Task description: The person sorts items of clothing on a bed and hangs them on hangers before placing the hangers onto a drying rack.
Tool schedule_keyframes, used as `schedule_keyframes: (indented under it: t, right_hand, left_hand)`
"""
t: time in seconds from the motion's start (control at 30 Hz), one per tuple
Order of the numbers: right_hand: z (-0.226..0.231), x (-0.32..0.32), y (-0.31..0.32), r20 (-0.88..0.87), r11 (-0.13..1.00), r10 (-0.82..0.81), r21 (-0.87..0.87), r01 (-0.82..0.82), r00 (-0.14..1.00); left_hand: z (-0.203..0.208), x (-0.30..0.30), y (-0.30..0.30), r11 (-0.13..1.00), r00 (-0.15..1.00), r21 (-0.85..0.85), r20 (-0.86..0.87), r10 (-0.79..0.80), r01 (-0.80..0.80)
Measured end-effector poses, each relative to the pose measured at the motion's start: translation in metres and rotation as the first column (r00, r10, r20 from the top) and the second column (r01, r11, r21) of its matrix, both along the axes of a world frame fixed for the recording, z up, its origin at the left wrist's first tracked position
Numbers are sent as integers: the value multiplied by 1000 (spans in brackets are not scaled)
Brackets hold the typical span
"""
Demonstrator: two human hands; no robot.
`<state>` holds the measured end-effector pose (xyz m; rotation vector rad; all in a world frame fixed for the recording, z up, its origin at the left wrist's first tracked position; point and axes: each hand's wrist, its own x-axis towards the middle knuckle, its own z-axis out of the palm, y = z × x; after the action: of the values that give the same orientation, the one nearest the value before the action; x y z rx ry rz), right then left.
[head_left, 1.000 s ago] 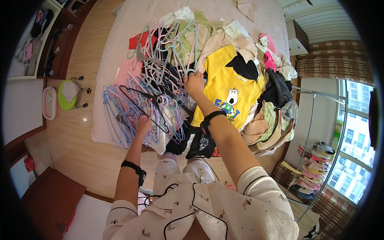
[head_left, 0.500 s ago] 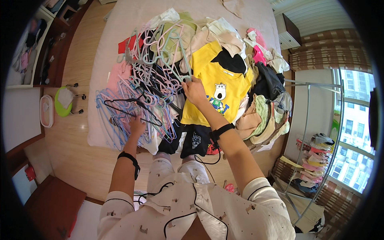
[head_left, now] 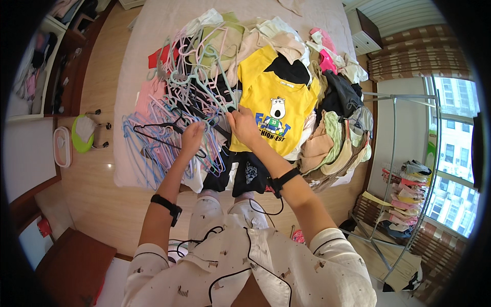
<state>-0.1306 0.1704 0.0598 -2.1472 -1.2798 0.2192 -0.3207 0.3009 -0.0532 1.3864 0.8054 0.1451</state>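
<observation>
A tangled heap of plastic clothes hangers [head_left: 146,153] in blue, pink, green and black lies on the left of the clothes pile. My left hand [head_left: 192,137] is over it, fingers pinched together; what they hold, if anything, is lost among the hangers. Beside that hand lies a black hanger [head_left: 153,127]. My right hand [head_left: 243,127] is closed on the lower end of a pale green hanger [head_left: 220,64], next to the left edge of a yellow T-shirt [head_left: 263,102] with a cartoon bear print. The shirt lies spread, front up, on other clothes.
The pile sits on a bed [head_left: 153,30] with a pale sheet. More clothes [head_left: 332,143] are heaped right of the shirt. A metal drying rack [head_left: 393,148] stands at the right by the window. A green stool [head_left: 82,134] is on the floor at left.
My left hand has moved up and right, away from the lower hangers and toward my right hand. My right hand has shifted slightly down and left, with the green hanger.
</observation>
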Motion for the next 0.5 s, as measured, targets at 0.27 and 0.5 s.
schedule_keyframes:
  t: [0.27, 0.5]
  right_hand:
    - [42, -42, -30, -378, 973, -143, 113, 199, 915]
    - [37, -14, -83, -839, 763, -207, 185, 620, 504]
  left_hand:
    - [123, 103, -20, 899, 982, -437, 157, 102, -24]
    - [118, 102, -36, 892, 993, -445, 46, 111, -79]
